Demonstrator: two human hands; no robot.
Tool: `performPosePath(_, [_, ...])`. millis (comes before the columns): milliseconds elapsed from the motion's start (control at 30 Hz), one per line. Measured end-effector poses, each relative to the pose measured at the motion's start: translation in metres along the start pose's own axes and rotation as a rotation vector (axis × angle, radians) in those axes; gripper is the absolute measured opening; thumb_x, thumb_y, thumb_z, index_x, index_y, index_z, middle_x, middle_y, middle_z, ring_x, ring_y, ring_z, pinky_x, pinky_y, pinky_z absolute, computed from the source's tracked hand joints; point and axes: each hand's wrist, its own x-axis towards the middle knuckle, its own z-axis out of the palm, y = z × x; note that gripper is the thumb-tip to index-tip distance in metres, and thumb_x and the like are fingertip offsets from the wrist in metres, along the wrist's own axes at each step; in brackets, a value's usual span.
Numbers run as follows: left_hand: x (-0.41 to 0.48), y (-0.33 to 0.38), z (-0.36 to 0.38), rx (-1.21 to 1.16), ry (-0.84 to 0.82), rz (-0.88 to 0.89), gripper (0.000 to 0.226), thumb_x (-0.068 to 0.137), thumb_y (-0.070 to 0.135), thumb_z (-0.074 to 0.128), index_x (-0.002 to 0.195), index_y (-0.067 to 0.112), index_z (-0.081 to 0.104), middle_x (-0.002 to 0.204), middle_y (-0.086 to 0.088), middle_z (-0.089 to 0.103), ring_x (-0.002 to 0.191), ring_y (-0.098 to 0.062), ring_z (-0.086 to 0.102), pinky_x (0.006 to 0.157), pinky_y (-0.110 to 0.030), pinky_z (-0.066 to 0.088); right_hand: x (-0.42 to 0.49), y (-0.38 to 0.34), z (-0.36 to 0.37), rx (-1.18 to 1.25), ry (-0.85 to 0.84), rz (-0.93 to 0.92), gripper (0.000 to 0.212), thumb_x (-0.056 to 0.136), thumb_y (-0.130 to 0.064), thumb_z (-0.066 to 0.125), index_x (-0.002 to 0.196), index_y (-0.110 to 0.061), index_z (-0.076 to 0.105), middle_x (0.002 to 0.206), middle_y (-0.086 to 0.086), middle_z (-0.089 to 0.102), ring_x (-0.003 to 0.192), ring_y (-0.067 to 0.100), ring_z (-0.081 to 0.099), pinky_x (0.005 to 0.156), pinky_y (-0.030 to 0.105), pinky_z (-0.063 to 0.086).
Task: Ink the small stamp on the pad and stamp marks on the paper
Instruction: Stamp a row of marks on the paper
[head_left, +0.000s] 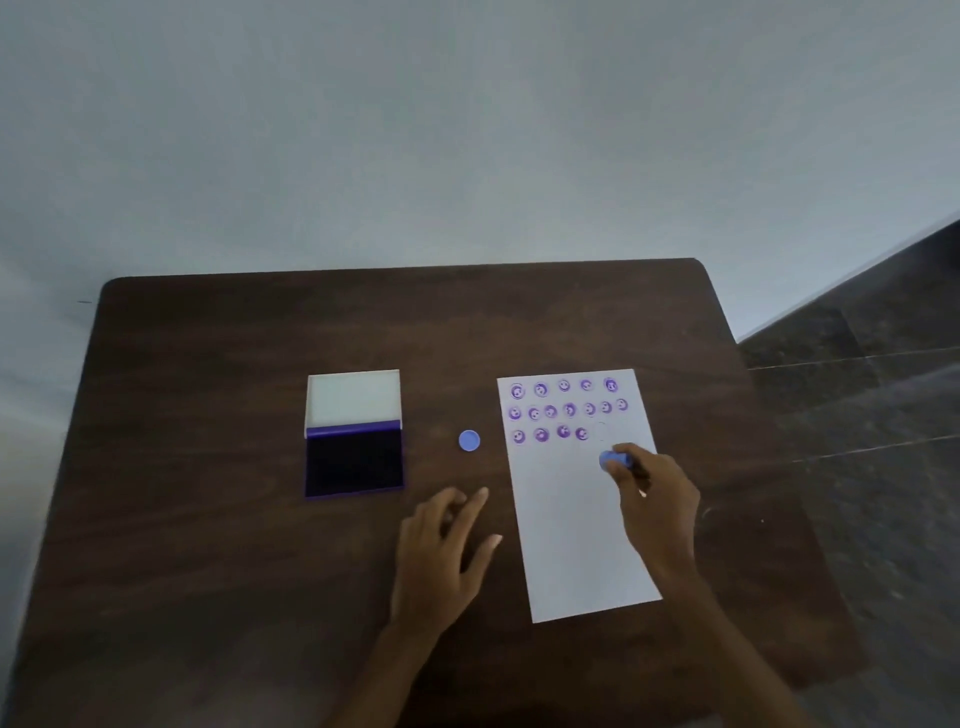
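Note:
A white sheet of paper (571, 525) lies on the right of the dark wooden table, with three rows of purple smiley marks across its top. My right hand (657, 499) holds the small blue stamp (614, 460) tilted on its side just above the paper, below the third row. A very faint ring shows at the right end of that row. The ink pad (354, 462) lies open at the left, dark pad toward me, white lid folded back. My left hand (447, 540) rests flat on the table, fingers spread, just left of the paper.
A small round blue cap (469, 440) sits on the table (208, 519) between the ink pad and the paper. The table's far edge meets a pale wall. Dark floor shows beyond the right edge.

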Motion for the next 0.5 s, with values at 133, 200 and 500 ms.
performPosePath(133, [0.016,0.014,0.025,0.164,-0.085,0.04,0.062,0.09,0.064,0.048,0.141,0.03,0.051,0.13,0.0,0.059,0.109,-0.017,0.058,0.083,-0.036,0.05,0.032,0.016,-0.002,-0.039,-0.043,-0.1,0.018,0.082,-0.008,0.072,0.099,-0.002,0.07,0.091,0.011,0.068,0.078,0.01,0.059,0.07,-0.004,0.041])
performPosePath(200, [0.015,0.01,0.029,0.234,-0.12,0.07,0.065,0.089,0.069,0.045,0.144,0.034,0.046,0.136,0.002,0.055,0.113,-0.018,0.054,0.084,-0.038,0.049,0.044,0.022,0.002,-0.045,-0.074,-0.119,0.019,0.083,-0.005,0.071,0.101,0.0,0.069,0.095,0.012,0.066,0.083,0.012,0.061,0.07,-0.006,0.04])
performPosePath(500, [0.012,0.006,0.036,0.292,-0.154,0.06,0.064,0.089,0.073,0.044,0.141,0.036,0.05,0.142,0.004,0.051,0.116,-0.02,0.049,0.084,-0.039,0.044,0.063,0.033,0.017,-0.063,-0.166,-0.23,0.025,0.08,-0.001,0.072,0.104,0.004,0.065,0.101,0.018,0.066,0.092,0.025,0.066,0.084,0.039,0.058])
